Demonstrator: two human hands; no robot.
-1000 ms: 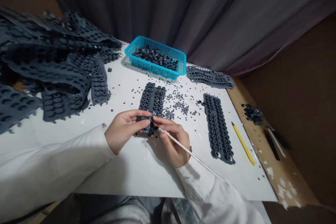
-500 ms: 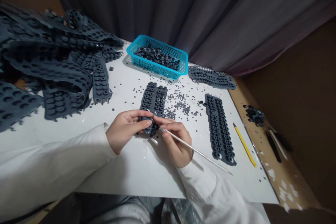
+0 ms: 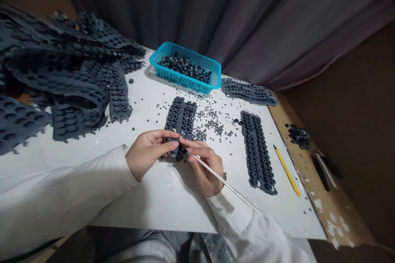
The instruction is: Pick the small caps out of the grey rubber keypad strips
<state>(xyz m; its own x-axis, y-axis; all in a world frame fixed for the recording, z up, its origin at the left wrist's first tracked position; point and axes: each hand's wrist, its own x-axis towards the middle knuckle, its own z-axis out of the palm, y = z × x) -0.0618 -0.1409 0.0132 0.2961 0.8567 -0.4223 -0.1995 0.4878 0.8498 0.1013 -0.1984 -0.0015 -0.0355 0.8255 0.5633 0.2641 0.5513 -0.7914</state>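
A dark grey rubber strip [image 3: 181, 116] with rows of round ring-shaped studs lies at the middle of the table. My left hand [image 3: 151, 151] pinches its near end between thumb and fingers. My right hand [image 3: 207, 167] is closed around a thin whitish rod [image 3: 226, 183], whose tip meets the strip's near end beside my left fingertips. The right fingertips also touch the strip there. Exactly what the tip does is hidden by the fingers. Many tiny dark discs [image 3: 214, 125] are scattered just right of the strip.
A blue basket [image 3: 185, 80] of small dark rubber pieces stands behind. Perforated rubber sheets [image 3: 61, 78] are heaped at left. Another studded strip [image 3: 258, 152] and a yellow pencil-like tool [image 3: 286, 170] lie right, a folded sheet [image 3: 249, 91] behind them. Dark pieces [image 3: 298, 135] sit on the brown edge.
My right hand has shifted slightly left and down, and the rod now slopes more steeply. The left hand keeps its pinch on the strip.
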